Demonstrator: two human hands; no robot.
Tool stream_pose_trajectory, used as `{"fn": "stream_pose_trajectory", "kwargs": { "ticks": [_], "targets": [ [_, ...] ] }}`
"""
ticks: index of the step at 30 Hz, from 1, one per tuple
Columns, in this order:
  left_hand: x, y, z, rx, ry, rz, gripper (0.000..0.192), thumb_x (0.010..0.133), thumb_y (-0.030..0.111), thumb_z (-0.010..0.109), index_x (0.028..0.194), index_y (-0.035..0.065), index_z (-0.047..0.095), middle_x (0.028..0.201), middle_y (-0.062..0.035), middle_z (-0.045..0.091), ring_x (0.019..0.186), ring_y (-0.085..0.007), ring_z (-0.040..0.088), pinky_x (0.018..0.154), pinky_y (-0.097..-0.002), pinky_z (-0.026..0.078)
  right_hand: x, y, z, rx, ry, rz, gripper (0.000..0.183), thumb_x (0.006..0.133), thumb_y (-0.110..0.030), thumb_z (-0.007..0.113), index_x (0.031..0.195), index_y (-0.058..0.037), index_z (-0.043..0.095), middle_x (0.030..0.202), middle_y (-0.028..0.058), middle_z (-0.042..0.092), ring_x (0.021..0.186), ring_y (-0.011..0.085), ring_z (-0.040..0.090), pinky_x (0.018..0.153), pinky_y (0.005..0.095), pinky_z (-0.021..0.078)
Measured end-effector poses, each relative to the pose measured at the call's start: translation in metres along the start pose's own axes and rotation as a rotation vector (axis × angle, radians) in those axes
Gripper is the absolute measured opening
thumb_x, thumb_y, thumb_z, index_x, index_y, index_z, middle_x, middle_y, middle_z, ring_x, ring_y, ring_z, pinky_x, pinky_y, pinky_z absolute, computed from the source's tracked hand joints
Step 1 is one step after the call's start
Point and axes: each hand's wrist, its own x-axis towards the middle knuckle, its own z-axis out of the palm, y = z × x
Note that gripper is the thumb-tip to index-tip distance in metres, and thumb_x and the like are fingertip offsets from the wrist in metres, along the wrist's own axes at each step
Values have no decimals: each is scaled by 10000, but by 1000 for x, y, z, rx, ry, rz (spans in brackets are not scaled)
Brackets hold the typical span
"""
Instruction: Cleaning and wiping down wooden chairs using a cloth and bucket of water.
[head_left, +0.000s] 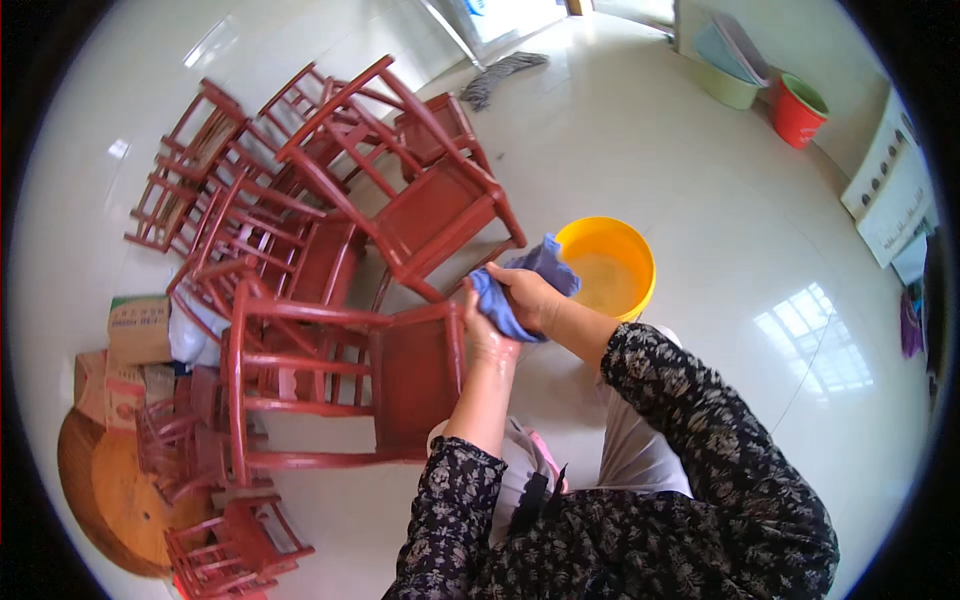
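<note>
A blue cloth (551, 262) is gripped between my two hands, bunched up and partly over the near rim of a yellow bucket (646, 247). My left hand (484, 326) holds its lower left part, and the wrist looks wet. From the right, the fingers of my right hand (529, 296) close around the middle of the cloth. Cloudy water (600, 281) shows inside the bucket. Just left of my left hand is a red wooden chair (416, 382), its seat towards me. Another red wooden chair (435, 217) stands beyond it.
More red wooden chairs (322, 259) crowd the left side. Cardboard boxes (139, 330) and a round wooden tabletop (124, 495) lie at the far left. A grey mop head (499, 75) rests on the tiled floor near the doorway. Basins (727, 82) and a red bucket (799, 112) stand by the right wall.
</note>
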Motion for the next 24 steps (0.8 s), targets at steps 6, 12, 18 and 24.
{"fn": "stream_pose_trajectory", "kwargs": {
  "ticks": [6,12,18,24],
  "targets": [
    [-21,24,-40,56,15,147,438,926,392,310,1205,93,467,1195,-126,516,1091,-270,507,942,-412,397,-20,26,38,-1217,32,-513,331,876,-303,539,985,6,584,949,127,610,879,273,582,797,357,451],
    [-60,64,-3,48,-151,148,678,872,622,295,1238,65,418,1239,-149,454,1178,-294,430,1016,-444,331,-38,25,42,-2056,-202,-1037,580,786,-493,587,1179,-68,544,1257,171,434,1198,379,361,976,465,313],
    [-94,72,34,185,-249,-68,860,837,679,321,1364,4,245,1405,-200,289,1301,-327,279,1093,-381,183,-25,21,40,-1068,-36,-533,353,855,-158,541,1197,-68,528,964,70,638,875,160,609,772,285,480],
    [-124,91,35,208,-373,-117,692,915,545,305,1319,-15,343,1303,-244,429,1189,-343,444,998,-423,351,-44,50,20,260,-401,104,184,923,-232,480,961,-80,576,945,94,639,814,204,645,765,358,541]
  ]
}}
